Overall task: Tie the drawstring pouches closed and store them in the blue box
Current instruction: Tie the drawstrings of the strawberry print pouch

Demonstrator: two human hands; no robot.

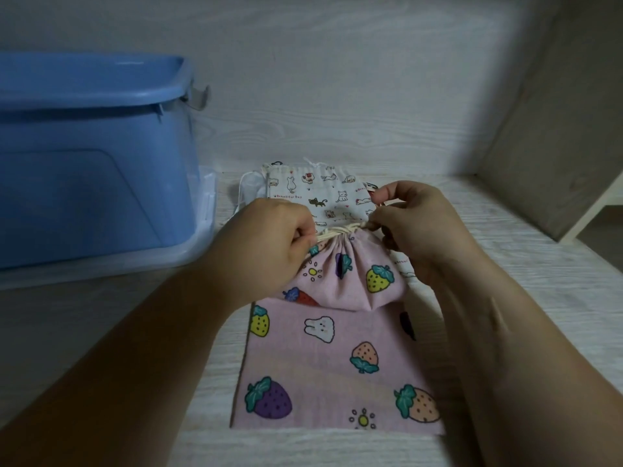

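Note:
A small pink pouch with strawberry prints (350, 278) sits in the middle of the table, its mouth gathered shut by a cream drawstring (337, 231). My left hand (269, 244) pinches the left end of the drawstring. My right hand (414, 227) pinches the right end by a knot. Under it lies a larger flat pink strawberry pouch (337, 372). Behind lies a white pouch with cat prints (317, 193). The blue box (87, 156) stands at the left, its top open.
A clear plastic lid (205, 210) lies under the blue box. The pale wood table (526, 271) ends against a back wall. A wooden side panel (553, 129) rises at the right.

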